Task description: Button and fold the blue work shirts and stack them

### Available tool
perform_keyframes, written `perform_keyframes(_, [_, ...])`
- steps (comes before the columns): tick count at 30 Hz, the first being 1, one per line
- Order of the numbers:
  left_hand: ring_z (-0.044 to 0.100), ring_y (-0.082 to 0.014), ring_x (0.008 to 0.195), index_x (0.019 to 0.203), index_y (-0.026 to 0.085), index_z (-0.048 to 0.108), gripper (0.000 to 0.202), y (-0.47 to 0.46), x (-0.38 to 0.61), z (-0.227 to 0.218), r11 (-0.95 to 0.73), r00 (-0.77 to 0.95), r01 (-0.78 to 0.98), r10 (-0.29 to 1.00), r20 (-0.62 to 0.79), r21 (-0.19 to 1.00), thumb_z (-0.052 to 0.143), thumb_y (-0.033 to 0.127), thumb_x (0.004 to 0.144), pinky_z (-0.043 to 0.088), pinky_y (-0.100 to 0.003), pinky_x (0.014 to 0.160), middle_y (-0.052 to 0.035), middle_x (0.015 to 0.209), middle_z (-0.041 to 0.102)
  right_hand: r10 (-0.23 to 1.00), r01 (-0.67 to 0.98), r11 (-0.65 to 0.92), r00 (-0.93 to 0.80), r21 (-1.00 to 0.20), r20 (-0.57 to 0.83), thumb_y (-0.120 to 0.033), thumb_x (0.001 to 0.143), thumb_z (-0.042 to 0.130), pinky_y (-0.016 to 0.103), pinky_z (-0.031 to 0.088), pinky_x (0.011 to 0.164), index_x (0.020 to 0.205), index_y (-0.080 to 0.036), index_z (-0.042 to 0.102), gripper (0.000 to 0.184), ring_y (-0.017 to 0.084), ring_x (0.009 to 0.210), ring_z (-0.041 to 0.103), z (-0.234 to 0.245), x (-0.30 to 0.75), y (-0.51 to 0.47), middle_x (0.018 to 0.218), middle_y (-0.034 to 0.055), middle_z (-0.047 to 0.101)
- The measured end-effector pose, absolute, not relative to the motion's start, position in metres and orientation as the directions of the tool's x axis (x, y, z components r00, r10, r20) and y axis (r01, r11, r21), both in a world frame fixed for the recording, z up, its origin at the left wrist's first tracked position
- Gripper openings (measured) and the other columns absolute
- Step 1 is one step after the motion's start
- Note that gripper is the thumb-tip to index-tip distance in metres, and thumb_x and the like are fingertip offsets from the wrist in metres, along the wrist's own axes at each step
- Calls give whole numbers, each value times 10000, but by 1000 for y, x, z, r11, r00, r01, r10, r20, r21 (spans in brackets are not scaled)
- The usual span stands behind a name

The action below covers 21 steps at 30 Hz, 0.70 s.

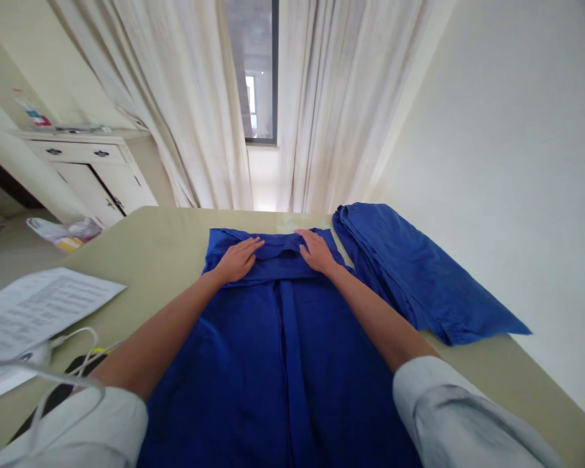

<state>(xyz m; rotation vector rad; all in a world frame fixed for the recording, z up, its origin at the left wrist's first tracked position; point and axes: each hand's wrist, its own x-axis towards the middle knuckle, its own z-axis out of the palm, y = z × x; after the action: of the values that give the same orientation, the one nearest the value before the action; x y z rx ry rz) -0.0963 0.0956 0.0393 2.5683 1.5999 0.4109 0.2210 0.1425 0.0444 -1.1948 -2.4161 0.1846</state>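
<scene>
A blue garment [244, 364] lies spread on the table between my forearms, with a strip-like band running down its middle. Its far end is folded over into a flat layer. My left hand [240, 259] rests flat on the left part of that fold, fingers stretched toward the centre. On the right part lies my right hand [316, 251], fingers extended and pressing on the cloth. Between the hands the fabric bulges in a small wrinkle. Neither hand grips anything that I can see.
A second folded blue cloth [414, 273] lies at the right by the wall. Printed paper [43, 312], white cables [43, 374] and a dark flat object [61, 393] are at the left of the table [160, 250]. Beyond stand a white cabinet [85, 153] and curtains [185, 84].
</scene>
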Motion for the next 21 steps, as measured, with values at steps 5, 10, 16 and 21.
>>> perform_keyframes(5, [530, -293, 1469, 1463, 115, 608, 546, 40, -70, 61, -344, 343, 924, 939, 35, 165, 364, 293, 1008, 406, -482, 1230, -181, 1599, 526, 810, 716, 580, -560, -389, 175, -487, 1079, 422, 481, 374, 1236, 1408, -190, 676, 512, 289, 1446, 538, 55, 197, 90, 1511, 149, 621])
perform_keyframes(10, [455, -276, 1528, 1617, 280, 449, 607, -144, -69, 57, -471, 423, 862, 872, 246, 186, 441, 482, 1045, 332, -528, 1286, -83, 1670, 454, 768, 572, 630, -560, -525, 312, -569, 1099, 395, 445, 360, 1271, 1492, -247, 611, 552, 241, 1452, 533, 71, 268, -39, 1529, 101, 610])
perform_keyframes(16, [495, -391, 1484, 1667, 483, 260, 1007, -311, -80, -10, -380, 339, 925, 850, 403, 25, 692, 199, 803, 131, -690, 1309, -44, 1647, 463, 802, 753, 586, -590, -300, 88, -640, 788, 835, 592, 378, 1251, 1681, -358, 328, 1065, 378, 1541, 414, 39, 345, -222, 1700, 118, 384])
perform_keyframes(21, [519, -406, 1458, 1675, 488, 177, 1089, -318, -106, -20, -261, 216, 963, 893, 394, 62, 561, 66, 748, 246, -734, 1258, -22, 1630, 477, 753, 767, 641, -626, -10, 203, -135, 850, 693, 549, 411, 1243, 1703, -364, 243, 991, 313, 1509, 480, 6, 357, -268, 1683, 81, 419])
